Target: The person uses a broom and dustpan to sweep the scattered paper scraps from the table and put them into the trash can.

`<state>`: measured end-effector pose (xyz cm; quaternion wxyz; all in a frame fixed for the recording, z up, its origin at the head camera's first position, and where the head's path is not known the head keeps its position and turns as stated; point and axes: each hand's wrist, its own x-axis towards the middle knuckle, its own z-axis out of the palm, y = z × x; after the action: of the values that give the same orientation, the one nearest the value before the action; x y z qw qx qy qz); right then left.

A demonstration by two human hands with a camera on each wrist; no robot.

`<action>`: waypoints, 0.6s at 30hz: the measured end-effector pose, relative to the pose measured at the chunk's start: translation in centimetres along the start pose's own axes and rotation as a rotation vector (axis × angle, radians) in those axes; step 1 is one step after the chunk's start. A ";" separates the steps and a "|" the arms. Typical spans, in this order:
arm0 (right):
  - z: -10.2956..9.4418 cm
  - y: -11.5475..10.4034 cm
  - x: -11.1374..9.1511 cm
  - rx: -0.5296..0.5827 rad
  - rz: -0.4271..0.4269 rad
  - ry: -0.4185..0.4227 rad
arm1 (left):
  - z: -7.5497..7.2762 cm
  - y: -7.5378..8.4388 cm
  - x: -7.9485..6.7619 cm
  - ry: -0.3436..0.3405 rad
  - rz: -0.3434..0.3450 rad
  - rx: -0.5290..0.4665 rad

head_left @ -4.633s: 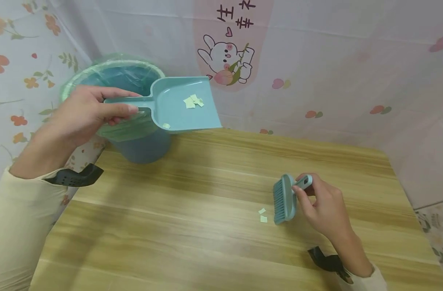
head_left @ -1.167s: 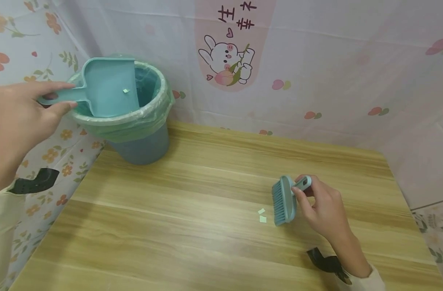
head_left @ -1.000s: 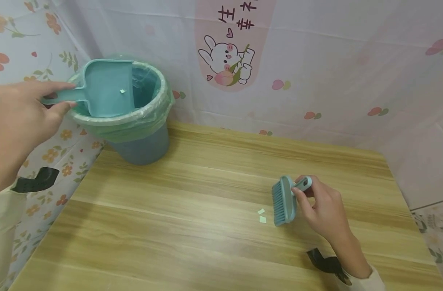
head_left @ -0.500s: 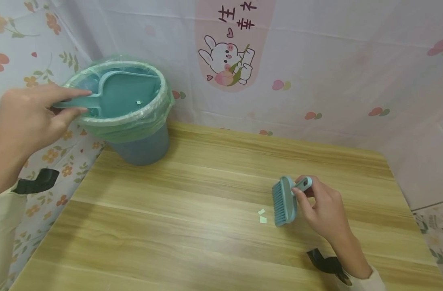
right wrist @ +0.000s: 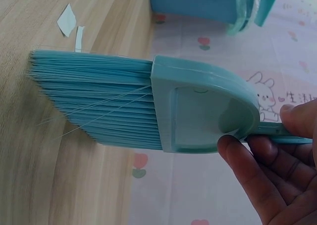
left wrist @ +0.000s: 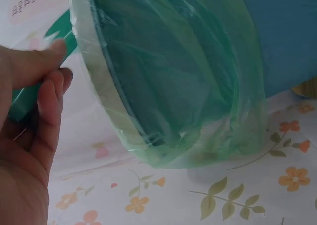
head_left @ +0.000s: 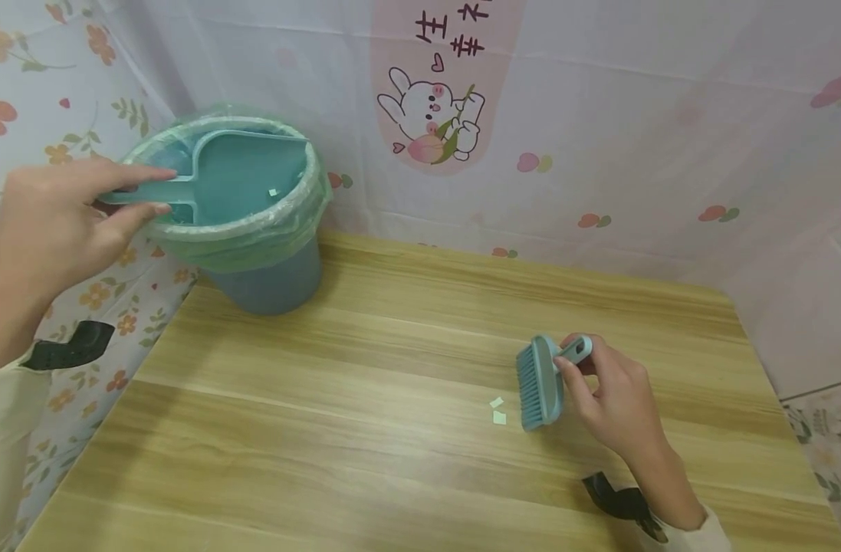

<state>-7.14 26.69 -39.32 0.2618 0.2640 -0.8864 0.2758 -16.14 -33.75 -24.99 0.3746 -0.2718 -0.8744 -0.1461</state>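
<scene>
My left hand (head_left: 68,222) pinches the handle of a teal dustpan (head_left: 244,172), whose pan is tilted down over the mouth of a trash bin (head_left: 271,284). One small pale paper scrap (head_left: 274,192) is on the pan. A thin green bag (left wrist: 213,136) lines the bin and folds over its rim. My right hand (head_left: 620,395) holds a teal hand brush (head_left: 547,379) by its handle, bristles (right wrist: 99,101) down on the table. Two paper scraps (head_left: 499,418) lie just left of the bristles.
The wooden table (head_left: 365,475) spreads below both hands. The bin stands at its back left corner. A printed cloth (head_left: 599,138) with a rabbit drawing hangs behind, and a floral cloth (head_left: 20,115) hangs at the left.
My left hand has carried the dustpan left to the bin and tipped it. Several scraps have left the pan; one is still on it. The right hand and brush have stayed nearly still.
</scene>
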 end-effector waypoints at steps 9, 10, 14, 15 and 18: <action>-0.1 0.1 0.2 0.002 -0.012 0.003 | -0.2 0.7 0.7 0.085 -0.114 0.003; -0.1 0.1 0.2 0.002 -0.013 0.003 | -0.1 0.9 0.8 0.110 -0.142 -0.013; -0.1 0.1 0.2 0.001 -0.007 0.001 | -0.1 1.5 1.3 0.159 -0.207 -0.036; -0.1 0.0 0.2 0.001 -0.006 0.001 | -0.1 1.5 1.4 0.172 -0.221 -0.043; -0.1 0.0 0.3 -0.004 -0.006 -0.003 | -0.2 1.8 1.7 0.215 -0.309 -0.054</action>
<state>-7.33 26.67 -39.06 0.2620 0.2665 -0.8866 0.2727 -15.97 -31.74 -23.49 0.4316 -0.1269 -0.8563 -0.2536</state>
